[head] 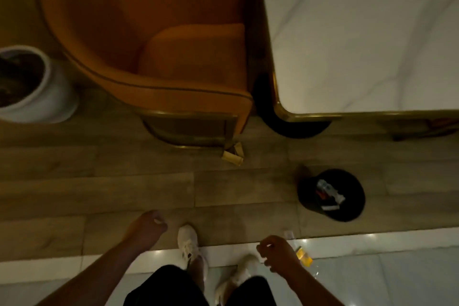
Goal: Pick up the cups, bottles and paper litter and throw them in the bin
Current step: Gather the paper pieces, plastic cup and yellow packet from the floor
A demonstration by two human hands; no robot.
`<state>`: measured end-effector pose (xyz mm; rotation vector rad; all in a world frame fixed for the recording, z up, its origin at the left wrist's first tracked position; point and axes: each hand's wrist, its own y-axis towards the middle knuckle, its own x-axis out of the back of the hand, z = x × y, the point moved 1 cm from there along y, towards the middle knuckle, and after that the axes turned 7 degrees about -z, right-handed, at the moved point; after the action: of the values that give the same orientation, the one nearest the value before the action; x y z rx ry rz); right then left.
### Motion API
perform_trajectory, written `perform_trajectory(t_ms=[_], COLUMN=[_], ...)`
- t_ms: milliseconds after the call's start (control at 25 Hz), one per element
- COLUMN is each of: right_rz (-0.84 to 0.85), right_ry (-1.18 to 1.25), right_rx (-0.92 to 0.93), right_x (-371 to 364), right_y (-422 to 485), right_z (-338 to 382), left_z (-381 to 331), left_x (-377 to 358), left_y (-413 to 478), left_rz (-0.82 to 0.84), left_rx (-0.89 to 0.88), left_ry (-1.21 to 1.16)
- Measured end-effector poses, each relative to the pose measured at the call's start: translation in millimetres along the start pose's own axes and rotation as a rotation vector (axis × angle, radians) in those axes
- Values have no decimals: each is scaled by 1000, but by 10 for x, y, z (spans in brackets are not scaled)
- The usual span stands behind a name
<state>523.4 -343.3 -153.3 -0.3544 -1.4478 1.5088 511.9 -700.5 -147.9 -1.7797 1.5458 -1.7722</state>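
A black round bin (347, 208) stands on the wood floor at the right, with several bits of litter inside. Brown paper litter (233, 156) lies at the front leg of the orange armchair (154, 40). A clear plastic bottle (303, 257) with a yellow label lies on the pale tiles, partly hidden behind my right hand (275, 253). That hand hangs just left of the bottle with loosely curled, parted fingers and nothing seen in it. My left hand (149, 227) is curled into a fist above the floor, with a small pale spot at the fingers that I cannot identify.
A white marble table (360, 40) with a gold rim and a black round base fills the upper right. A white planter pot (47, 97) stands at the left. My two white shoes are at the seam between wood floor and tiles.
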Motion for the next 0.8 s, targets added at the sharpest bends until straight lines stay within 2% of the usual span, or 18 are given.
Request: perform_trajectory(t_ms=[80, 200, 320, 440, 600, 680, 800], right_rz=[22, 44, -14, -96, -164, -209, -324], right_ry=[18, 73, 106, 129, -38, -67, -76], right_rx=[-33, -15, -15, 11, 230, 295, 394], right_x=[-117, -275, -376, -393, -544, -669, -753], right_y=[207, 771, 1425, 2100, 3474, 4279, 5293], right_z=[-122, -239, -290, -225, -38, 28, 238], left_z=[-136, -484, -858, -1206, -1531, -1694, -1918], left_x=[-282, -852, -1431, -1981, -2824, -3279, -3776], left_y=[56, 464, 1045, 1813, 3149, 3896, 4748], left_rz=[56, 175, 284, 197, 52, -68, -148], left_rx=[-89, -357, -527, -658, -777, -863, -1041], left_ry=[102, 331, 504, 595, 708, 825, 1075])
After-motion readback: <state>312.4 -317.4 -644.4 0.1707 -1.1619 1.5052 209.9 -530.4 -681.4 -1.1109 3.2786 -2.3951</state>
